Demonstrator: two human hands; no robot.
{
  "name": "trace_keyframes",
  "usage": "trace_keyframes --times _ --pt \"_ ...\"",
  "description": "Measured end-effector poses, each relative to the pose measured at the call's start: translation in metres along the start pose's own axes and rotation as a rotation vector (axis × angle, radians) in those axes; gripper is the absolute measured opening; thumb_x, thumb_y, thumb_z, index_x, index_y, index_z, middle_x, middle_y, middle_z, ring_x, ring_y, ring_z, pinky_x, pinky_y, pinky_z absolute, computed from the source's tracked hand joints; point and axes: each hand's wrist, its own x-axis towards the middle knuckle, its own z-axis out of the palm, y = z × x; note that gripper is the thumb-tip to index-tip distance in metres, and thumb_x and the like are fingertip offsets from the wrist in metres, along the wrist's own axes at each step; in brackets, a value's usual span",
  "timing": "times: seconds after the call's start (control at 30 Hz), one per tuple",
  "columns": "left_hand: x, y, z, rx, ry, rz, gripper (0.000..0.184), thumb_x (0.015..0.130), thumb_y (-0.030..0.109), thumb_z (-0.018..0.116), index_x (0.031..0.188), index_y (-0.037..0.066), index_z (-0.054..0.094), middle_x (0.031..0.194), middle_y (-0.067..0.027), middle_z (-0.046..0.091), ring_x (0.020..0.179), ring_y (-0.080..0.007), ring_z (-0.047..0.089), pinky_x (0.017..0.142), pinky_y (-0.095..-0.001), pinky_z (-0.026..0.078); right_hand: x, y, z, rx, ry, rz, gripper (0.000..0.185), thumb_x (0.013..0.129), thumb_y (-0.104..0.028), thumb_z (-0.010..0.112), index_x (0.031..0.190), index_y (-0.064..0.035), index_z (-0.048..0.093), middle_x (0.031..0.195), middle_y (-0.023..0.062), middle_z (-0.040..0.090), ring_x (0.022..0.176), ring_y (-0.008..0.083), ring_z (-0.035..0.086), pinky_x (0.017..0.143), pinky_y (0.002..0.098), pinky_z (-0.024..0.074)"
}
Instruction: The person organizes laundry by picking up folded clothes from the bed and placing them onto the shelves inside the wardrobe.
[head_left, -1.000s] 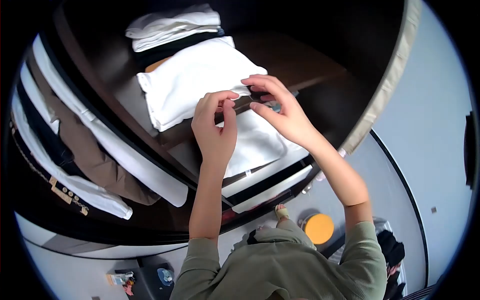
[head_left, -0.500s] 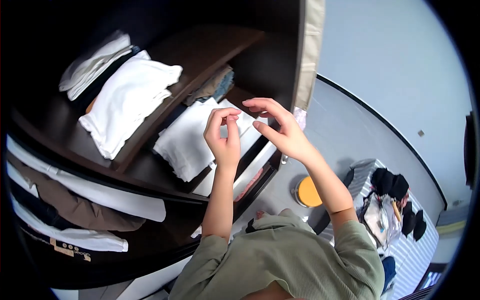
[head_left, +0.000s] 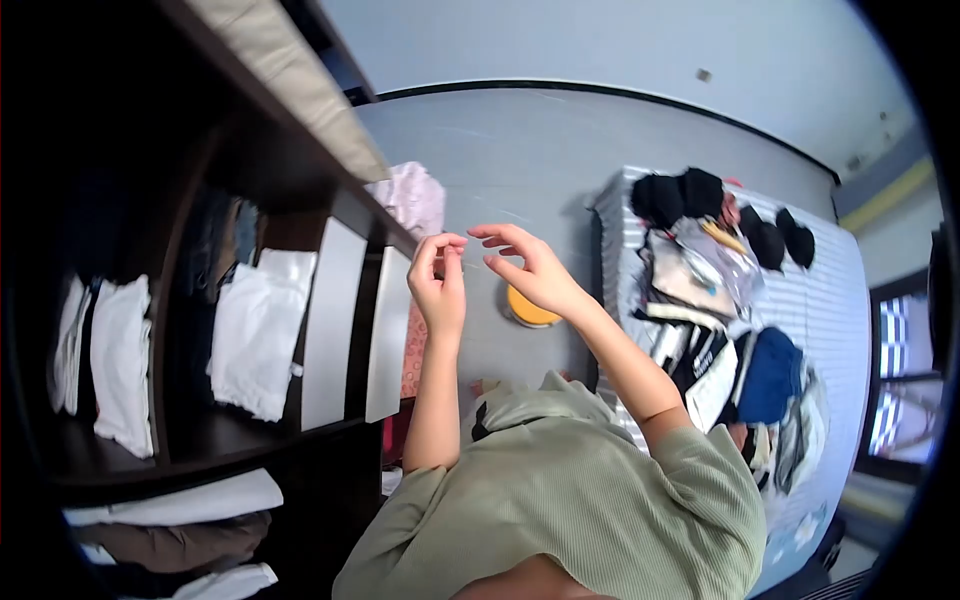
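Over the grey floor (head_left: 480,175), two bare hands hang in the air, close together but not touching. The left hand (head_left: 437,285) is curled, with its thumb near its fingertips, and holds nothing. The right hand (head_left: 525,268) is half open, with a gap between thumb and fingers, and is empty too. Its fingers point left.

Just left of the left hand are two white boards (head_left: 333,330). They are long and thin, and their long sides run up and down, with the tops leaning a bit right. One yellow round thing (head_left: 533,312) sits on the floor, partly hidden by the right hand.

Left of the boards, one white folded pile (head_left: 258,335) lies on a dark shelf (head_left: 190,440), its long side going up and down. At the right, a striped bed (head_left: 845,300) has four black lumps (head_left: 765,246) and many clothes, too mixed up to count.
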Motion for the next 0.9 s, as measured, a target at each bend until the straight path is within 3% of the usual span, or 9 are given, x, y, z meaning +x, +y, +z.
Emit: trace_keyframes --times 0.17,0.4,0.5,0.57,0.7,0.9 --pt "-0.039 -0.016 0.076 -0.056 -0.247 -0.092 0.012 0.080 -0.004 0.046 0.082 0.001 0.057 0.079 -0.0042 0.057 0.074 -0.0127 0.057 0.062 -0.0231 0.045 -0.069 0.023 -0.060 -0.079 0.199 0.122 0.034 0.083 -0.008 0.051 0.116 -0.0042 0.050 0.114 0.0088 0.054 0.101 0.0197 0.053 0.087 0.0322 0.0422" --pt "-0.086 -0.014 0.169 -0.132 -0.530 -0.086 0.011 0.081 -0.004 0.046 0.080 0.000 0.057 0.079 -0.0045 0.057 0.072 -0.0129 0.057 0.060 -0.0233 0.045 -0.158 0.058 -0.112 -0.109 0.436 0.255 0.033 0.083 -0.008 0.051 0.115 -0.0033 0.049 0.108 0.0093 0.056 0.099 0.0172 0.054 0.084 0.0296 0.0428" --pt "-0.099 -0.009 0.198 -0.140 -0.651 -0.074 0.012 0.080 -0.005 0.046 0.080 0.000 0.057 0.079 -0.0050 0.057 0.070 -0.0128 0.058 0.058 -0.0232 0.046 -0.183 0.066 -0.119 -0.072 0.529 0.320 0.033 0.082 -0.007 0.052 0.114 -0.0025 0.049 0.107 0.0092 0.056 0.097 0.0173 0.054 0.084 0.0297 0.0432" --pt "-0.106 -0.011 0.214 -0.125 -0.743 -0.054 0.012 0.080 -0.005 0.045 0.081 -0.001 0.057 0.079 -0.0053 0.056 0.069 -0.0126 0.058 0.058 -0.0231 0.046 -0.195 0.076 -0.119 -0.063 0.630 0.297 0.033 0.079 -0.012 0.053 0.111 -0.0043 0.052 0.100 0.0129 0.058 0.092 0.0222 0.057 0.078 0.0298 0.0445" --pt "-0.119 -0.016 0.243 -0.232 -0.943 -0.186 0.012 0.081 -0.002 0.046 0.083 0.000 0.057 0.082 -0.0040 0.057 0.070 -0.0101 0.056 0.061 -0.0216 0.045 -0.218 0.101 -0.115 -0.099 0.790 0.299 0.034 0.078 -0.013 0.055 0.109 -0.0003 0.052 0.103 0.0150 0.058 0.094 0.0261 0.057 0.080 0.0333 0.0449" --pt "-0.138 -0.044 0.272 -0.210 -1.250 -0.143 0.012 0.080 -0.003 0.047 0.086 -0.001 0.057 0.084 -0.0075 0.058 0.068 -0.0138 0.060 0.059 -0.0242 0.048 -0.244 0.122 -0.107 -0.124 0.971 0.510 0.039 0.077 -0.017 0.056 0.113 -0.0009 0.051 0.106 0.0156 0.057 0.096 0.0271 0.057 0.082 0.0339 0.0451"
